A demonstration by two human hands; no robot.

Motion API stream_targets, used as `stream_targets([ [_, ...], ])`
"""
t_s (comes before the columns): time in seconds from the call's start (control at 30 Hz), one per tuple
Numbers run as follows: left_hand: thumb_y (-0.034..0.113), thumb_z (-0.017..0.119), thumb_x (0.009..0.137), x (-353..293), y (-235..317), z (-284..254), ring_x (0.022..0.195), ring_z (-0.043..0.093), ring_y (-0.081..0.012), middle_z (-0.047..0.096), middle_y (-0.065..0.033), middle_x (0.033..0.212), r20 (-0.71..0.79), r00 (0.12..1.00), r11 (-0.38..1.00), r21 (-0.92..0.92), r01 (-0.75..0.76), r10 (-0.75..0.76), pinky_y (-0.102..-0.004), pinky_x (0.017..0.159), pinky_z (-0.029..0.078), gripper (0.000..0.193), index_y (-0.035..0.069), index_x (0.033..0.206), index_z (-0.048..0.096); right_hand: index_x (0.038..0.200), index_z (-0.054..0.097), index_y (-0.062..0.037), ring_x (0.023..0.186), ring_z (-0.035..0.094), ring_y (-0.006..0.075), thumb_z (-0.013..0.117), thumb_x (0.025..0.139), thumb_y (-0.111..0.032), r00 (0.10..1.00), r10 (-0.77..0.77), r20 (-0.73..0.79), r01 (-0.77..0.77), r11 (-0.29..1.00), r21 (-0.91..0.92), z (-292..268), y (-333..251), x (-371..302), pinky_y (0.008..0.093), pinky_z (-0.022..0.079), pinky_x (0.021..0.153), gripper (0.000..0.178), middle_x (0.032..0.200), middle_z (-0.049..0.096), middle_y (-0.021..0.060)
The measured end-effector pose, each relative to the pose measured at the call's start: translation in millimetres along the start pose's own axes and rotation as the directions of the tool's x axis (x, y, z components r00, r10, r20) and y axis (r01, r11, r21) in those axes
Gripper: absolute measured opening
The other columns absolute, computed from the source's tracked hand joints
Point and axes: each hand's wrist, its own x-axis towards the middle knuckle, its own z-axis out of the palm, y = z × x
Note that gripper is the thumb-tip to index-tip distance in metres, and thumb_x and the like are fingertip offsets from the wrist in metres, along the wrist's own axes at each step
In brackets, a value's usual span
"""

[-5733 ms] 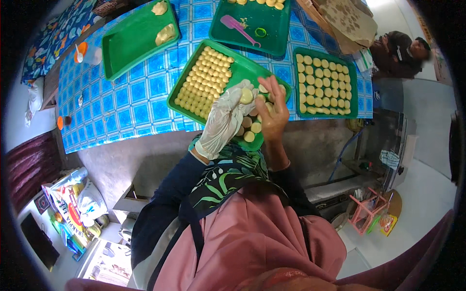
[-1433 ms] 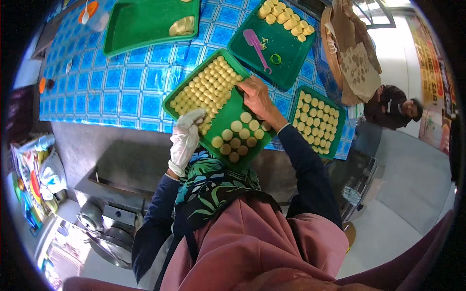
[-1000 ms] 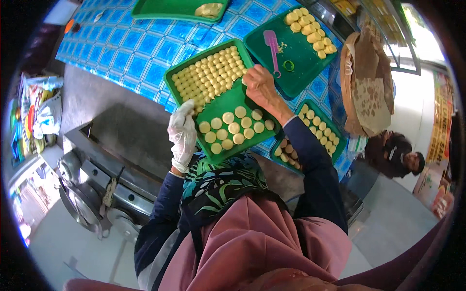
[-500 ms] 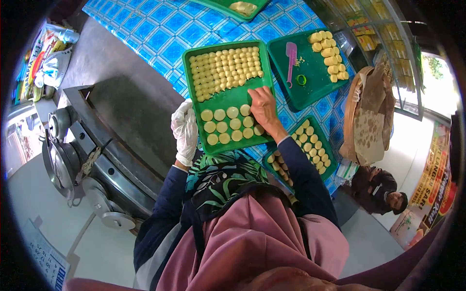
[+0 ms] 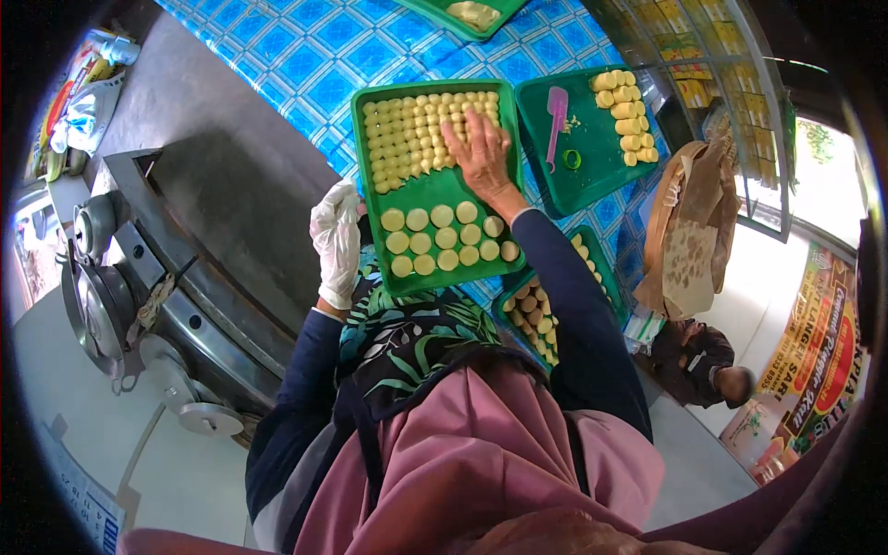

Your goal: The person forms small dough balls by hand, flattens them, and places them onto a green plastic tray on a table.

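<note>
A green tray [image 5: 437,191] lies in front of me at the table's edge. Rows of small pale dough balls [image 5: 402,139] fill its far part, with larger flattened dough rounds [image 5: 444,239] in rows at the near part. My bare right hand [image 5: 483,162] reaches over the right side of the small balls, fingers stretched and apart; no held thing shows. Beside the tray's left edge is my left hand [image 5: 335,240] in a white plastic glove. Its fingers are curled closed, and whatever they may hold is hidden.
Right of the tray, another green tray [image 5: 592,190] holds dough cylinders [image 5: 629,116], a pink spatula [image 5: 556,116] and a green ring [image 5: 572,160]. A tray of dough pieces [image 5: 532,319] sits under my right forearm. Metal pots [image 5: 97,305] stand left; a person [image 5: 703,365] is at right.
My right hand has moved from the flattened rounds up to the small balls, its fingers opening out. A round now shows at the near rows' right end. My gloved left hand shifted slightly left.
</note>
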Motion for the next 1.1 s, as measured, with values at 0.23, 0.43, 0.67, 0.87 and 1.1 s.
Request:
stream_targets([
  [0.23, 0.010, 0.062, 0.103, 12, 3, -4, 0.083, 0.064, -0.0113, 0.065, -0.0053, 0.105, 0.047, 0.998, 0.999, -0.018, -0.046, 0.047, -0.0270, 0.070, 0.054, 0.025, -0.001, 0.125, 0.068, 0.151, 0.050, -0.0172, 0.133, 0.043, 0.0374, 0.060, 0.090, 0.000, 0.989, 0.143, -0.038, -0.136, 0.979, 0.151, 19, -1, -8, 0.0526, 0.035, 0.102, 0.064, 0.151, 0.044, 0.0190],
  [0.43, 0.002, 0.063, 0.100, 4, 30, 5, 0.105, 0.068, -0.0213, 0.073, -0.0110, 0.114, 0.041, 0.931, 0.892, 0.275, -0.360, 0.363, -0.0336, 0.093, 0.055, 0.022, 0.002, 0.120, 0.072, 0.153, 0.047, -0.0145, 0.131, 0.045, 0.0404, 0.061, 0.087, -0.004, 0.999, 0.035, -0.004, -0.035, 0.999, -0.028, 6, 10, -1, 0.0536, 0.035, 0.102, 0.068, 0.152, 0.041, 0.0245],
  [0.67, 0.011, 0.065, 0.094, 5, 62, 54, 0.099, 0.069, -0.0333, 0.069, -0.0165, 0.105, 0.664, 0.730, 0.446, 0.609, -0.655, 0.165, -0.0416, 0.089, 0.056, 0.042, 0.006, 0.136, 0.060, 0.140, 0.061, -0.0169, 0.131, 0.045, 0.0382, 0.065, 0.086, -0.001, 0.987, 0.149, -0.059, -0.136, 0.974, 0.181, 0, 15, -3, 0.0563, 0.034, 0.102, 0.057, 0.145, 0.049, 0.0195],
  [0.87, 0.045, 0.058, 0.100, 11, 21, 98, 0.137, 0.046, -0.0509, 0.051, -0.0179, 0.146, 0.860, 0.333, -0.196, 0.430, -0.881, 0.386, -0.0599, 0.108, 0.046, 0.063, 0.003, 0.145, 0.051, 0.119, 0.073, -0.0163, 0.137, 0.035, 0.0496, 0.064, 0.087, -0.002, 0.921, 0.271, 0.278, -0.309, 0.946, 0.101, -75, 3, -51, 0.0646, 0.029, 0.105, 0.036, 0.152, 0.040, 0.0256],
  [1.1, 0.056, 0.049, 0.101, 35, -17, 121, 0.152, 0.024, -0.0494, 0.047, -0.0075, 0.157, 0.946, 0.281, -0.126, 0.302, -0.945, 0.160, -0.0674, 0.117, 0.030, 0.068, 0.009, 0.150, 0.052, 0.138, 0.065, -0.0185, 0.148, 0.018, 0.0596, 0.062, 0.095, -0.013, 0.840, 0.263, 0.474, -0.287, 0.958, -0.023, -67, -5, -68, 0.0720, 0.024, 0.111, 0.044, 0.167, 0.012, 0.0313],
])
